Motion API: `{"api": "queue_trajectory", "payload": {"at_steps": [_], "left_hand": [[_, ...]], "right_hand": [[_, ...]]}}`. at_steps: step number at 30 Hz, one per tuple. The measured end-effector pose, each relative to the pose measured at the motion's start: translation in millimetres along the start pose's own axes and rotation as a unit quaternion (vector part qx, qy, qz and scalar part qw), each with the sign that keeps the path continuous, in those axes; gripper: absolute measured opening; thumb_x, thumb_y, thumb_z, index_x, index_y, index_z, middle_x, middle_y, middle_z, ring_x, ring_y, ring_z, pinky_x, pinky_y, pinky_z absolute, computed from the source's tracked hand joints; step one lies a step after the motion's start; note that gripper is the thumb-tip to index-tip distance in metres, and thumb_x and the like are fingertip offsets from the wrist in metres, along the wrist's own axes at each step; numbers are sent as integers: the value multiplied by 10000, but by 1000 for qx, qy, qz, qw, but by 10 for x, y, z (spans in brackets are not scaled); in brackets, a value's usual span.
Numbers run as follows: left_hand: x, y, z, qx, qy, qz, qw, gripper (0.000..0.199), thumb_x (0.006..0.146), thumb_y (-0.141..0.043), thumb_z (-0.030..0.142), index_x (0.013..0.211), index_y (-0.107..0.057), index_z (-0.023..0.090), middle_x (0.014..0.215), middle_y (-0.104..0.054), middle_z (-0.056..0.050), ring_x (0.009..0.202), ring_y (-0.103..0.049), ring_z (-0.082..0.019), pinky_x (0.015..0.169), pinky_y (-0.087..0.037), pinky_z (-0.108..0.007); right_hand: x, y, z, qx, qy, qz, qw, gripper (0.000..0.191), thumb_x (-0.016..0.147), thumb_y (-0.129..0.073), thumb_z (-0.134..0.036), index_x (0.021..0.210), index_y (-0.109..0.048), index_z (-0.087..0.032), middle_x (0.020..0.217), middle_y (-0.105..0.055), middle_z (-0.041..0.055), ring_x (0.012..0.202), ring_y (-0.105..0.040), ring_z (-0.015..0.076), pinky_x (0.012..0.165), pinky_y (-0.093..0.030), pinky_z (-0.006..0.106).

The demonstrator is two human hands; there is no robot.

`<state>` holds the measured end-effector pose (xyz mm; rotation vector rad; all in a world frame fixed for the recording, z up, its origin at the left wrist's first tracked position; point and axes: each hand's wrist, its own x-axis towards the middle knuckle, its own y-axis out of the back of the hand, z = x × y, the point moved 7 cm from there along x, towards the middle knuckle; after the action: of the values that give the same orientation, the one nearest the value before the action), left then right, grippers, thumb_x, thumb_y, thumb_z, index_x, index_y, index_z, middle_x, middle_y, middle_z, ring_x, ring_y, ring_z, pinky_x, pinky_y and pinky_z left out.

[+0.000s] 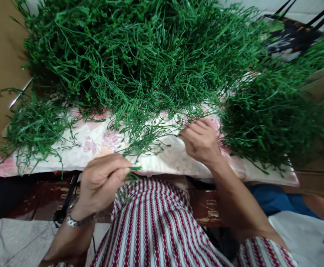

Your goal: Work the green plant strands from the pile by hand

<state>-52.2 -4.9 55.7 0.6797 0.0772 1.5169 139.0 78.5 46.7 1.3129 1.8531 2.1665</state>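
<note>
A table [167, 159] covered in cream, pink-flowered cloth, with a broad, tangled heap of thin green stems [139, 55].
The heap spans the far edge; a smaller dark-green mound [270, 118] lies at the right end, a looser green clump [36, 126] at the near left corner. The bare right hand [200, 141], right of centre, is curled closed; whether it grips anything cannot be told. The bare left hand [106, 181], at the near edge, pinches a short green sprig [135, 168] between thumb and forefinger.

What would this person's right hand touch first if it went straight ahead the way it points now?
Most likely the green stems along the near edge of the big heap, though depth is hard to judge.
</note>
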Motion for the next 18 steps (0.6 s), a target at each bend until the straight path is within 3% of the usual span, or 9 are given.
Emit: {"api": "queue_trajectory", "payload": {"at_steps": [1,3,8,13,18], "left_hand": [[8,56,-37,-4,14,28,1000,104,800,-553,118,738,-597,189,609,-557,26,568,-507,-99,548,-382,-215],[59,1,-134,-36,49,13,998,82,806,-566,158,751,-619,188,620,-572,21,547,-494,-93,518,-380,-205],[252,-214,-249,-117,97,42,987,119,813,-582,262,766,-643,171,638,-586,5,558,-483,-96,512,-378,-201],[311,-297,-182,-137,86,38,986,109,825,-563,249,785,-631,173,630,-565,17,557,-483,-89,531,-382,-196],[301,-316,-182,-111,87,28,990,99,819,-565,245,776,-612,169,664,-597,4,590,-522,-103,547,-397,-203]], "right_hand": [[-20,54,71,10,-18,7,1000,133,828,-447,-144,729,-517,-197,629,-510,17,624,-443,152,707,-370,362],[-30,138,102,80,-40,10,996,91,841,-446,-152,801,-513,-198,747,-579,48,720,-530,177,718,-407,370],[68,287,-167,254,-111,79,958,147,885,-398,-150,923,-531,-198,806,-597,60,719,-570,152,629,-454,298],[188,27,-442,326,-150,1,933,208,871,-506,-238,1059,-539,-157,891,-623,60,752,-571,129,661,-460,264],[169,-117,-449,341,-168,28,924,114,845,-551,-268,861,-570,-156,706,-569,14,641,-514,109,586,-411,236]]}}
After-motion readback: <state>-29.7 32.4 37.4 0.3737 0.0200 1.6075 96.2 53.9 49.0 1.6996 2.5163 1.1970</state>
